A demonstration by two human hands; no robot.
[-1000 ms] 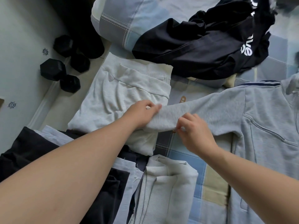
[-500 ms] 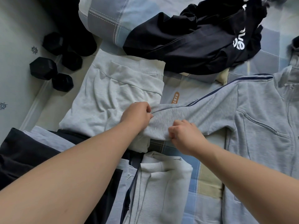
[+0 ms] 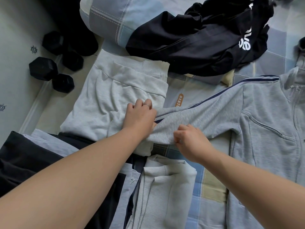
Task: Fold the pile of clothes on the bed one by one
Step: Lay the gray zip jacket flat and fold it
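Observation:
A grey zip jacket with a navy stripe along the sleeve lies spread on the checked bed sheet. Its left sleeve stretches leftward. My left hand grips the sleeve's end, fingers curled over the cloth, a ring on one finger. My right hand pinches the sleeve's lower edge just to the right. A heap of unfolded black clothes with white lettering lies at the top of the bed.
A folded pale grey garment lies under my left hand. A folded white-grey garment sits near me, beside dark folded clothes. A pillow lies at the top. Black dumbbells stand on the floor to the left.
Both hands have kept hold of the sleeve end. The left hand has turned so its fingers reach further over the folded pale garment, and the sleeve cloth has bunched between the hands.

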